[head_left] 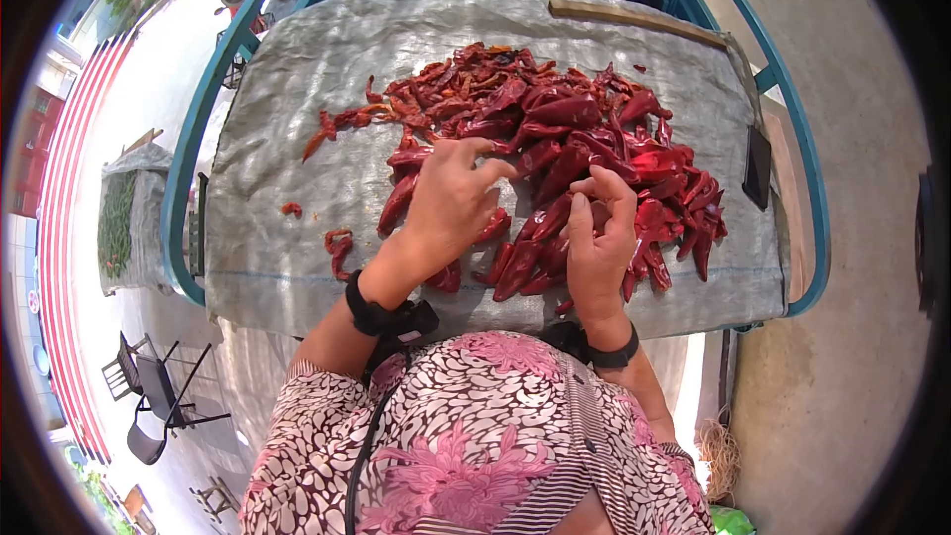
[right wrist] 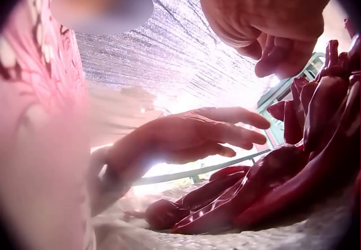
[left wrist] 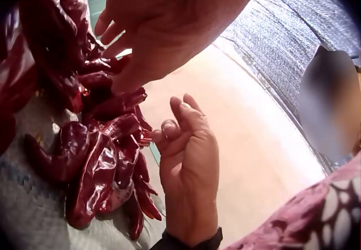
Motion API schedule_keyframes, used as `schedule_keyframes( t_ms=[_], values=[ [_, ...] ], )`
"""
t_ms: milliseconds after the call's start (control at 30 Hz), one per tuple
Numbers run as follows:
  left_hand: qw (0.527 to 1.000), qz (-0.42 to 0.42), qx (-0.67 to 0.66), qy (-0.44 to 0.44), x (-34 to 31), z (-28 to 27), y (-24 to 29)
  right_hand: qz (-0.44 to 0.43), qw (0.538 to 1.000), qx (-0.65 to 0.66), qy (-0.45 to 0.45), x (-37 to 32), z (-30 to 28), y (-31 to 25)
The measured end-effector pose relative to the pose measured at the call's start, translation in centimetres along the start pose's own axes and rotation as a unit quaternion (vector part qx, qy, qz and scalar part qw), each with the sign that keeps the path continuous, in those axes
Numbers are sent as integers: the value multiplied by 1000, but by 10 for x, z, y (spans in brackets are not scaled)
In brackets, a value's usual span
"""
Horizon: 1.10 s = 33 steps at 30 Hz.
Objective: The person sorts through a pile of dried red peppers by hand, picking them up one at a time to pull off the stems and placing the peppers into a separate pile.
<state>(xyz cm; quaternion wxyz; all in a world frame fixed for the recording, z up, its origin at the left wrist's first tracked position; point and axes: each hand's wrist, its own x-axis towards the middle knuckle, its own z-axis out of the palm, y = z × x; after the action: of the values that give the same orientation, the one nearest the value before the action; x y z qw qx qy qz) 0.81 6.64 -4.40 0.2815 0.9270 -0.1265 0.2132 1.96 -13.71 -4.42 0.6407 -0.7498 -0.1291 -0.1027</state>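
Note:
A heap of dried red chili peppers (head_left: 565,139) covers the middle of a grey woven sack cloth (head_left: 287,168). Over its near left part is my left hand (head_left: 446,203), fingers loosely spread and nothing between them. The right wrist view shows the same left hand (right wrist: 192,134) with its fingers stretched toward the glossy peppers (right wrist: 271,177). My right hand (head_left: 602,258) hovers at the near right of the heap, palm turned inward. Its fingers bend loosely, and in the left wrist view the right hand (left wrist: 192,154) shows nothing held.
Smaller, shrivelled chilies (head_left: 466,79) lie at the far side of the heap. A phone (head_left: 757,168) rests at the right edge, and a wooden strip (head_left: 639,22) at the back. A teal metal rail (head_left: 807,168) frames the cloth. Folding chairs (head_left: 163,386) stand on the left floor.

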Motion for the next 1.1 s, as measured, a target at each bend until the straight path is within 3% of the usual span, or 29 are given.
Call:
schedule_keyframes(
  t_ms=[33, 233, 333, 433, 467, 567, 667, 700, 800, 833, 900, 967, 1100],
  values=[
    [999, 4, -3, -53, 0, 10, -1, 0, 1000, 9, 4, 0, 0, 0],
    [997, 48, 20, -62, 2, 44, -9, -28, 1000, 5, -2, -4, -1, 2],
    [997, 60, -18, -45, 5, 30, -3, 3, 1000, 4, 11, -2, -3, -1],
    [994, 76, -65, -51, 6, 7, 13, 40, 998, 34, -34, -1, -5, -6],
    [992, 83, -79, -55, 5, 3, 17, -6, 995, -71, -65, 1, -6, -5],
    [990, 112, -53, -66, -1, -3, 21, -50, 989, -100, -101, -2, -3, -1],
    [992, 71, -19, -100, -9, -13, 21, 30, 977, -113, -176, -2, -6, -3],
    [994, 49, 7, -101, -10, -19, 20, 6, 978, -119, -169, -1, -7, -3],
    [993, -19, 84, -82, -18, -34, 12, -4, 992, -108, -63, 5, -9, -5],
    [992, -42, 108, -58, -21, -37, 7, -70, 984, -159, -33, 11, -10, -3],
    [986, -67, 152, -11, -21, -41, 8, -94, 973, -212, -15, 25, -9, -6],
    [991, -53, 126, -15, -19, -38, 9, -135, 953, -272, -5, 38, -8, -5],
    [997, -32, 30, -56, -19, -25, 11, -113, 949, -283, -80, 46, -13, 0]
  ],
)
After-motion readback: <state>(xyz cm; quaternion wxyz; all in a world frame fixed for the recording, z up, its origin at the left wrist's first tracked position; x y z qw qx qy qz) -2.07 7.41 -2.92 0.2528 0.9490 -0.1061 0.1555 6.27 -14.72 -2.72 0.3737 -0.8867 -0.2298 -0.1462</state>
